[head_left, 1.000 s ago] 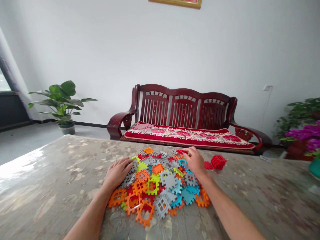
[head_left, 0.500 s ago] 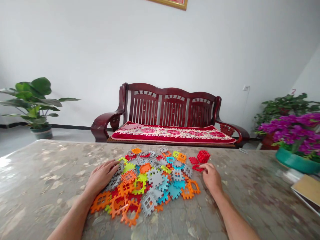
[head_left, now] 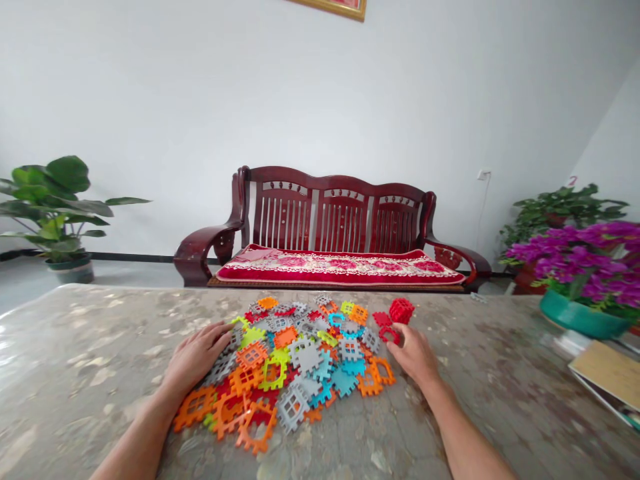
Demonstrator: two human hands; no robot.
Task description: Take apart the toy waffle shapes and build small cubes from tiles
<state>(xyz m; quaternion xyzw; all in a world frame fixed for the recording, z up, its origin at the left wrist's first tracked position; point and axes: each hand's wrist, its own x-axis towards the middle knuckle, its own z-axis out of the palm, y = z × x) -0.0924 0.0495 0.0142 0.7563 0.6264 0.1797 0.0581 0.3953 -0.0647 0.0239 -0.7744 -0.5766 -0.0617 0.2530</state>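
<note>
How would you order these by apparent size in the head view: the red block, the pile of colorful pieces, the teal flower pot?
Largest to smallest:
1. pile of colorful pieces
2. teal flower pot
3. red block

No text, label or brand is legible; one small red mark (head_left: 573, 181) shows above the green plant (head_left: 565, 208) at the right, its outline resembling the numeral 2; whether it is a printed number, and whether it stands on the wall (head_left: 595, 143) or on an object before it, cannot be determined; the gold-framed picture (head_left: 350, 10) is cut by the upper edge of view, its content unreadable; the tan-covered book or folder (head_left: 607, 370) and the interlocking plastic pieces (head_left: 306, 355) yield no readable characters.
</note>
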